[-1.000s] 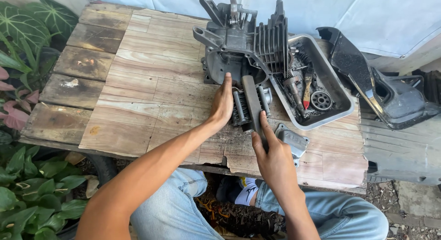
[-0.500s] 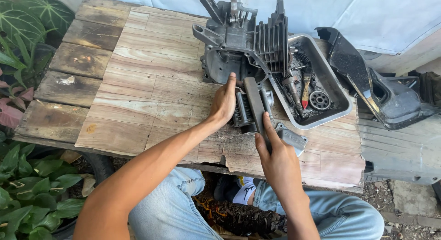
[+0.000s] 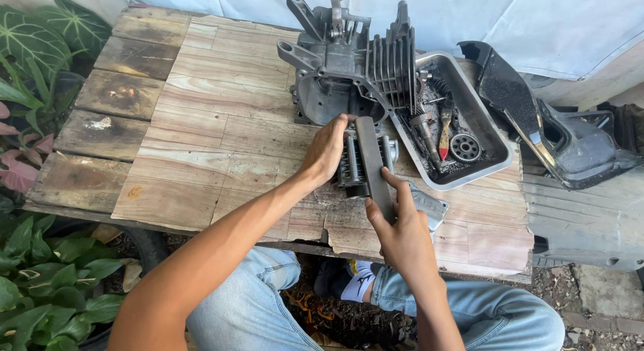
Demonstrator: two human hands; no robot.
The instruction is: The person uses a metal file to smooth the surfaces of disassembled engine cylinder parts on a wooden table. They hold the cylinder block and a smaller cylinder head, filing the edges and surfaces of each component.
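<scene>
A dark grey engine block with cooling fins stands upright at the far middle of a wooden table. In front of it lies a smaller finned metal part. My left hand rests flat against that part's left side, fingertips near the engine block's round opening. My right hand grips the near end of a long flat dark bar, which lies across the finned part and points away from me.
A metal tray right of the engine holds a gear, a red-handled tool and several small parts. A black plastic housing lies further right. A small grey piece lies by my right hand. Green plants line the left.
Both hands stayed on the finned part and the flat bar; my right hand shifted slightly nearer along the bar. The view has drifted a little.
</scene>
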